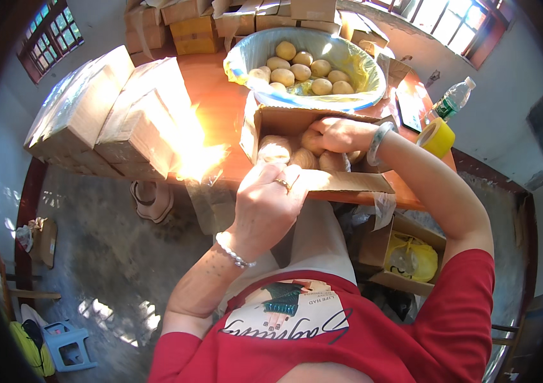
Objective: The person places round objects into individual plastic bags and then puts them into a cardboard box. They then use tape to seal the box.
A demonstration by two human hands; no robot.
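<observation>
An open cardboard box (pixel 271 115) stands at the table's near edge. Inside lie several potato-like round pieces of produce (pixel 304 159), at least some in thin wrapping. My right hand (pixel 341 135) reaches into the box, its fingers closed around one piece (pixel 312 141); the fingertips are partly hidden. At the near side, my left hand (pixel 269 196) grips the box's front flap (pixel 348 182) by its left end, close to a wrapped piece (pixel 274 149). Behind the box, a large basin (pixel 377 86) lined with plastic film holds several loose pale-brown pieces (pixel 301 72).
Taped cartons (pixel 132 129) stand on the orange table (pixel 214 91) at left. More cartons (pixel 195 33) line the back. At right are yellow tape (pixel 437 138), a phone (pixel 408 111) and a water bottle (pixel 451 99). Below sits a carton (pixel 377 246) with a yellow bag (pixel 410 258).
</observation>
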